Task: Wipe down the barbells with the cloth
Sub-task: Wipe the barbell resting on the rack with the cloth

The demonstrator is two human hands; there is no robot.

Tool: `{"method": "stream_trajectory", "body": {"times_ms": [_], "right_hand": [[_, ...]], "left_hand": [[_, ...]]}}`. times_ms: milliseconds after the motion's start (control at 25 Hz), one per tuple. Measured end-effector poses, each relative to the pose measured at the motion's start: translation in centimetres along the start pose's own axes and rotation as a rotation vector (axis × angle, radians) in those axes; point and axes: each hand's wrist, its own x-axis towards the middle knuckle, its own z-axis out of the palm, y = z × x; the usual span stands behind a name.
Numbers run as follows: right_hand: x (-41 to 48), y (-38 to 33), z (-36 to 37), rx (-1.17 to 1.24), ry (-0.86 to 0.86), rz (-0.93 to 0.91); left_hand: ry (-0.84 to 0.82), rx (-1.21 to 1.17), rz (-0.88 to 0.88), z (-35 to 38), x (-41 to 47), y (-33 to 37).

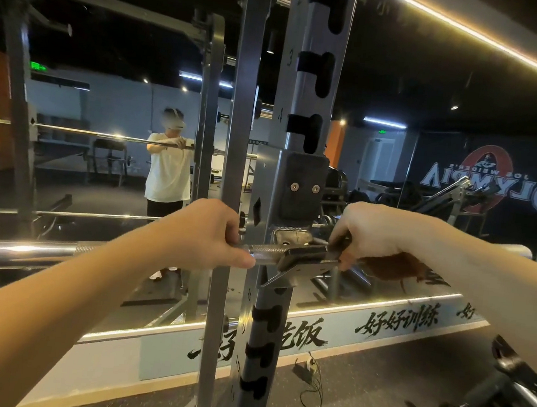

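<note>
The barbell lies across the hook on the rack upright. Left grip wraps the knurled bar just left of the upright; right grip, just right of it, clutches the brown cloth round the bar.

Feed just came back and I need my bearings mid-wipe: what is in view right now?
barbell: one, chrome, lying across the rack from the left edge to the right
cloth: one, brown, on the barbell right of the post
post: one, grey with black slots, upright at centre
hook: one, grey metal, on the post under the barbell
mirror: one, on the wall ahead
cable: one, black, on the floor by the mirror's base
spare bars: at least two, chrome, on the floor lower right
left hand: grips the barbell left of the post
right hand: holds the cloth round the barbell
</note>
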Motion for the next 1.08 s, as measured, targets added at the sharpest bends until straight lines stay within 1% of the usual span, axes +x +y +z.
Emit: {"method": "stream_trajectory", "body": {"times_ms": [80, 120, 200, 280, 360, 440, 520, 640, 720, 840, 920, 1080], "right_hand": [[-0.3, 0.3, -0.3, 0.04, -0.003, 0.022], [-0.6, 0.5, -0.7, 0.06, 0.042, 0.018], [-0.9, 0.0, -2.0, 0.184, 0.235, -0.031], [-0.6, -1.5, -3.3, 0.35, 0.423, -0.133], [-0.1, -4.0, -3.7, 0.441, 0.477, -0.252], [0.8, -6.2, -3.4, 0.407, 0.451, -0.365], [1.7, -7.3, -2.8, 0.353, 0.345, -0.407], [2.1, -7.1, -2.5, 0.35, 0.2, -0.361], [1.8, -5.7, -2.6, 0.241, 0.162, -0.306], [0.7, -3.2, -2.8, 0.073, 0.084, -0.162], [0.6, -3.3, -3.1, 0.068, 0.077, -0.151], [2.8, -7.4, -3.5, 0.256, 0.166, -0.313]], "left_hand": [[-0.011, 0.008, -0.02, -0.1, 0.0, 0.1], [0.007, 0.019, -0.035, 0.3, -0.1, 0.1], [0.075, 0.07, -0.057, 1.2, -0.4, -0.1], [0.162, 0.177, -0.055, 2.0, -1.0, 0.1], [0.249, 0.251, -0.028, 2.3, -1.4, 0.2], [0.328, 0.284, 0.028, 2.4, -1.9, 0.0], [0.369, 0.287, 0.07, 2.4, -2.1, -0.5], [0.355, 0.281, 0.092, 2.5, -1.9, -0.8], [0.357, 0.278, 0.09, 2.5, -1.7, -0.8], [0.355, 0.273, 0.084, 2.2, -1.6, -1.2], [0.337, 0.248, 0.073, 2.0, -1.4, -1.1], [0.301, 0.244, 0.076, 1.6, -1.1, -1.0]]}}
